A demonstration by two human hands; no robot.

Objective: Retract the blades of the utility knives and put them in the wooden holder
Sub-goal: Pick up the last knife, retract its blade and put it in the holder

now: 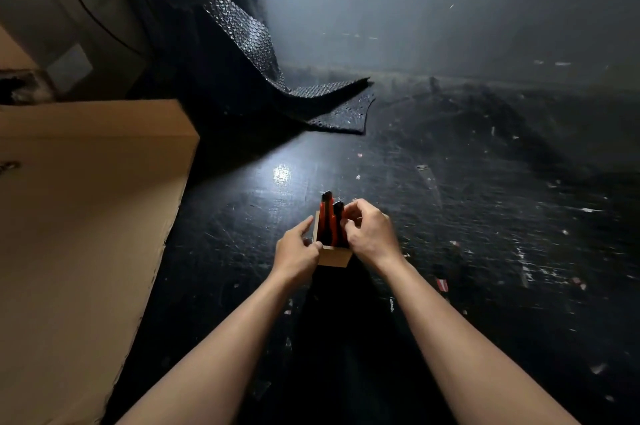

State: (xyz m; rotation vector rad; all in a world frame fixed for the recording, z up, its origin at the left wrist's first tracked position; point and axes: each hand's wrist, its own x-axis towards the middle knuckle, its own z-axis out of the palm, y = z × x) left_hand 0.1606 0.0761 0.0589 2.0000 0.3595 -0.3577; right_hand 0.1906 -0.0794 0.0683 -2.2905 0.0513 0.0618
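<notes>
A small wooden holder [334,257] stands on the dark floor in the middle of the head view. Two red-and-black utility knives stand upright in it: the taller one [325,213] on the left, a shorter one [338,216] beside it. No blade shows at their black top ends. My left hand [297,251] grips the holder's left side, thumb on its near corner. My right hand [369,234] is curled against the holder's right side, fingertips pinching the shorter knife.
A large cardboard box [86,216] fills the left side, close to my left arm. A sheet of black bubble wrap [277,78] drapes down onto the floor behind. The scratched black floor [485,216] carries scattered scraps of paper and tape.
</notes>
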